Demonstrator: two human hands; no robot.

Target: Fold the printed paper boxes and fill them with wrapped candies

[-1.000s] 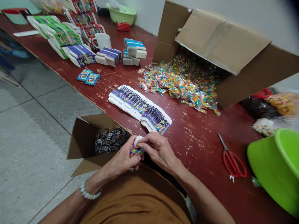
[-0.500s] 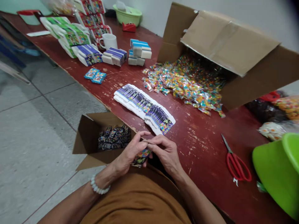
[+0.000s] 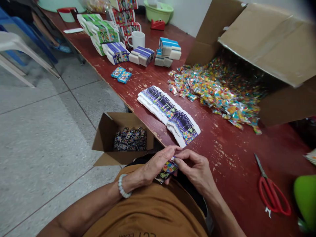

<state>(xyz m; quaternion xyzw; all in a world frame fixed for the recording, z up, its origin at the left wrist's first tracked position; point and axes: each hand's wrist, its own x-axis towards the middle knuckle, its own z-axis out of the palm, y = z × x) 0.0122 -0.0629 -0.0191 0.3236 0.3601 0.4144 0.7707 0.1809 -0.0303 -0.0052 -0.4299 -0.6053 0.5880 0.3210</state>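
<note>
Close to my body, a small printed candy box (image 3: 166, 171), dark with colourful pictures, is held between both hands. My left hand (image 3: 158, 163) is closed around its left side. My right hand (image 3: 196, 166) pinches at its upper end, where a white flap shows; the fingertips partly hide it. Just beyond my hands, a fanned row of flat purple cartons (image 3: 170, 113) lies on the red table (image 3: 219, 158). Below the table edge on the left, an open cardboard box (image 3: 105, 133) holds several filled dark boxes (image 3: 130, 139).
Wrapped candies (image 3: 217, 89) spill from a large tipped carton (image 3: 261, 39). Red-handled scissors (image 3: 273, 194) lie at right near a green container (image 3: 306, 197). Bundled cartons (image 3: 105, 31), a white mug (image 3: 137, 40), a tape dispenser (image 3: 158, 24) and blue packets (image 3: 120, 75) stand farther back.
The view has swung left, so everything sits farther right in the picture. My left fingers have flattened over the small box's top, while my right fingers still pinch its end.
</note>
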